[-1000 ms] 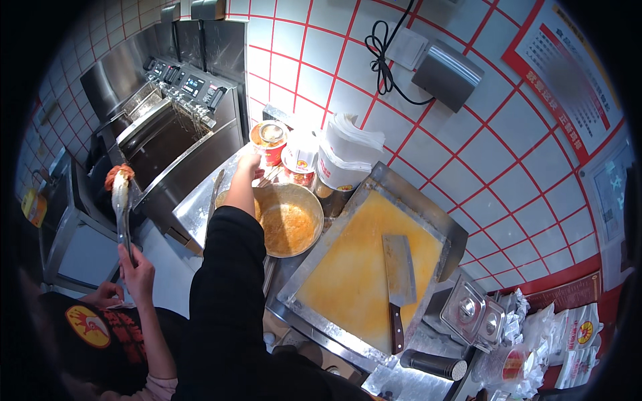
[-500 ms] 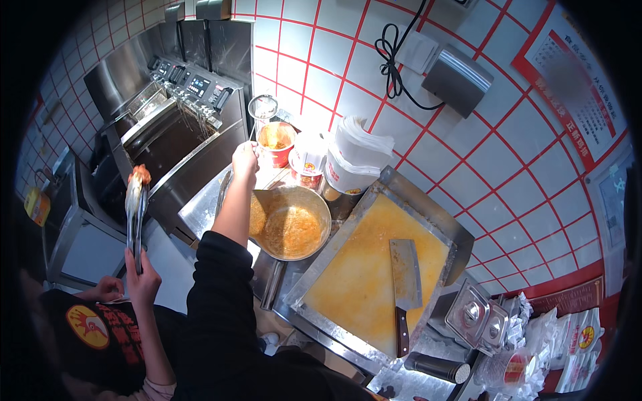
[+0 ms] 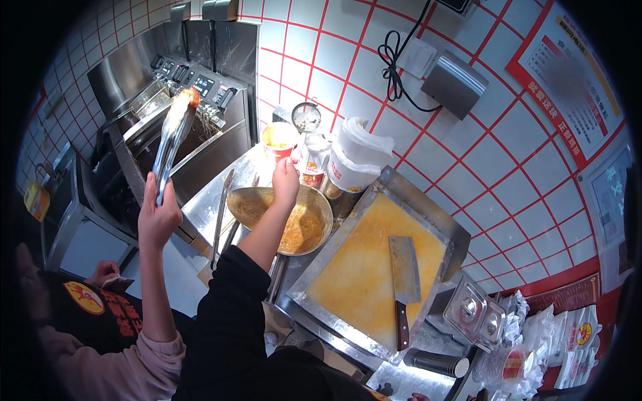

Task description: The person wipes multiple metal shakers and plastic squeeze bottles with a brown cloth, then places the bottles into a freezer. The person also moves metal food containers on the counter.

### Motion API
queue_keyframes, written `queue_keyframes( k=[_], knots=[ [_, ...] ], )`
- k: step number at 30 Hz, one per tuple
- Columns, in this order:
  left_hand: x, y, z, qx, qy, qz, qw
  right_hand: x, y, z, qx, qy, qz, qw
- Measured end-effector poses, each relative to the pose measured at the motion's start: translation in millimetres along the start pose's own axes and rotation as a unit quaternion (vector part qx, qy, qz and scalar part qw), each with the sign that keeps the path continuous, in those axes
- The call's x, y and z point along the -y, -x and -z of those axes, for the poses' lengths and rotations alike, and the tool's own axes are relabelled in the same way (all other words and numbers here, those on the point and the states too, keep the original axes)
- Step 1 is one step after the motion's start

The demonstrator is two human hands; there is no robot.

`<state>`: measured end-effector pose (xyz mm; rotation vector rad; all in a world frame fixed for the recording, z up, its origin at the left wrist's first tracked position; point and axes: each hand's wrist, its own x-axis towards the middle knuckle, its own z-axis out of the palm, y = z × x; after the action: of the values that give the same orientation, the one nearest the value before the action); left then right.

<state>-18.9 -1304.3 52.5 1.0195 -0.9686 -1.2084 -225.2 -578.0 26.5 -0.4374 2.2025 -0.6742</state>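
My left hand (image 3: 286,182) is closed around the handle of a small round wire strainer (image 3: 307,117), holding it up beyond the metal bowl. Something pale shows in the strainer's mesh. Below my forearm lies the wide metal bowl (image 3: 326,230) with orange-brown crumbly seasoning, and a scoop-like metal piece (image 3: 251,202) rests at its left side. Beside the strainer stand a red and white tub (image 3: 281,148) and a smaller white and red cup (image 3: 313,175). Only a sliver of my right hand (image 3: 419,397) shows at the lower edge; its fingers are hidden.
At left, a co-worker's hand (image 3: 159,217) holds tongs (image 3: 172,144) gripping reddish food near the fryer (image 3: 200,154). A cleaver (image 3: 405,274) lies on the yellowed cutting board (image 3: 348,294). White paper bags (image 3: 361,157) stand behind. Lidded steel containers (image 3: 468,306) sit at right.
My left hand has moved right and a little lower, carrying the strainer right, past the red and white tub. The co-worker's tongs have swung up and to the right.
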Motion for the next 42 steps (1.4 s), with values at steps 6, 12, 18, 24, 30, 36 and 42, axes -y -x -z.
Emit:
queue_keyframes(
  k=[6,12,18,24,30,36,42],
  knots=[
    [-6,7,-3,-0.013,-0.017,-0.042,0.999,3,4,-2,0.005,0.006,-0.020,1.000],
    [0,-45,12,-0.084,0.020,0.162,0.983,2,13,-7,0.001,-0.010,-0.053,0.999],
    [34,-98,15,-0.103,0.113,0.328,0.932,18,27,-14,-0.033,0.021,-0.049,0.998],
    [36,-124,34,-0.020,0.036,0.393,0.918,49,47,-24,-0.047,-0.018,-0.041,0.998],
    [-21,-67,23,0.044,-0.425,-0.031,0.904,69,45,-32,-0.056,-0.089,-0.061,0.993],
    [-92,79,29,0.153,-0.193,-0.092,0.965,82,43,-21,0.051,-0.167,-0.020,0.984],
    [-123,108,88,0.059,-0.181,-0.207,0.960,105,57,7,0.236,-0.184,0.077,0.951]
  ],
)
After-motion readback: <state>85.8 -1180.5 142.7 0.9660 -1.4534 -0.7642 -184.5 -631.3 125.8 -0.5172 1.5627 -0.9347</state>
